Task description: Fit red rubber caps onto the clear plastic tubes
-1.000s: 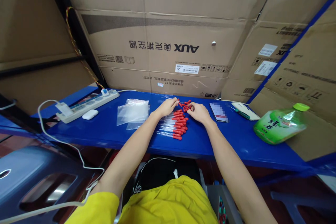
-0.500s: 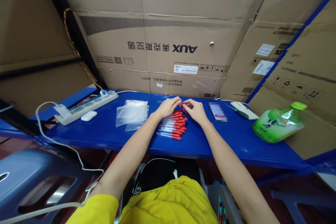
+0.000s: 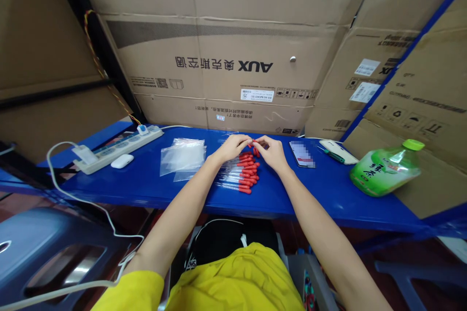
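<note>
On the blue tabletop (image 3: 272,194) lies a row of glass droppers (image 3: 228,178) with red rubber bulbs, all pointing right. Just beyond the row, my left hand (image 3: 233,146) is closed, thumb and fingers pinching near a red bulb. My right hand (image 3: 272,151) faces it from the right, its bent fingers closed on a red dropper bulb (image 3: 254,144). The two hands nearly meet fingertip to fingertip. My left hand and forearm cover part of the clear tubes. Left of that forearm is a stack of clear plastic bags (image 3: 184,158).
A white power strip (image 3: 118,148) and a white earphone case (image 3: 122,161) sit at the left. To the right are a phone (image 3: 301,154), a green-handled tool (image 3: 332,153) and a green tea bottle (image 3: 385,170). Cardboard (image 3: 219,77) walls the back.
Both hands stay in almost the same place, with slight finger movement around the red bulb. The whole view has shifted slightly.
</note>
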### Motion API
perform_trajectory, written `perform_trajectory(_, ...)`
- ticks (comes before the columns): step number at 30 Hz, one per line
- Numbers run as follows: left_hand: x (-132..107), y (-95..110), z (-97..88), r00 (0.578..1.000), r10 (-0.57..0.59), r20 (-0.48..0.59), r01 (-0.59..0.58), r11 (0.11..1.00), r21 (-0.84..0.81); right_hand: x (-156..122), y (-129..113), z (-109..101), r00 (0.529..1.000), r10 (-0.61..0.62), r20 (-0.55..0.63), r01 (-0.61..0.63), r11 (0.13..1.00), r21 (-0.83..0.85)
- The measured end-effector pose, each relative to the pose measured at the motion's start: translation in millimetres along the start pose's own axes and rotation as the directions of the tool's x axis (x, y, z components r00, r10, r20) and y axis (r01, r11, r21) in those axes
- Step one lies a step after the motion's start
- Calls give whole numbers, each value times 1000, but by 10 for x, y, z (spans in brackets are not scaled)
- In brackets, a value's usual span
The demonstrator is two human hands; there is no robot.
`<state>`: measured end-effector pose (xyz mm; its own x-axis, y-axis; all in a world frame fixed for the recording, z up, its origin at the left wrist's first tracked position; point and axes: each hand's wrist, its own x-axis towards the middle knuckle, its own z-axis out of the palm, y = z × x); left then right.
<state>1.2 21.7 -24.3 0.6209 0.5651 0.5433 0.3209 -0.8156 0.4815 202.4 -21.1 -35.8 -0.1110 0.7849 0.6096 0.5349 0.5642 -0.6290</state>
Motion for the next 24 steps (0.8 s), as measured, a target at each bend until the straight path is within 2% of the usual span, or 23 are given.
perform_trajectory(5,-7,-61,4,999,36,21,-36,999,23,-4,27,-4,1000,13,29,-12,1000,-22)
perform_trajectory(16,2,-17,-20,997,43,58,-47,996,78,-3,56,-24,998,8,57,-5,998,-55)
perform_trajectory(24,0,5,-35,995,45,92,-61,982,177,-8,91,-20,999,-20,49,25,995,-92)
